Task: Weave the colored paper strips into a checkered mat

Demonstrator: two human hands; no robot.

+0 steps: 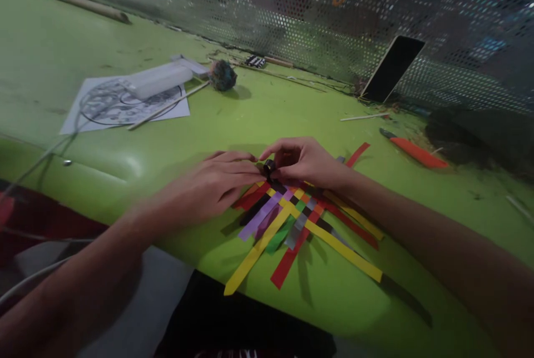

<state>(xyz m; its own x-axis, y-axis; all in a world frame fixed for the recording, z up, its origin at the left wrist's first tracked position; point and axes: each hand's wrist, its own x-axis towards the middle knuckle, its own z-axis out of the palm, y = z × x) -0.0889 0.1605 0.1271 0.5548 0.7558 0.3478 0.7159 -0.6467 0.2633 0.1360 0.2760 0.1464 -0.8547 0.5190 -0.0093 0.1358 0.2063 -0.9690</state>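
A mat of woven paper strips in yellow, red, purple, green, grey and black lies on the green table. My left hand rests flat on the mat's left side, fingers stretched out over the red and purple strips. My right hand sits at the mat's far edge. Its thumb and fingers pinch a curled black strip end just beyond my left fingertips. Loose strip ends fan out toward me and to the right.
A printed sheet with a white box, a cable and a thin stick lies at the left. A dark pom-pom, a black phone leaning on the perforated screen and an orange-handled cutter sit farther back.
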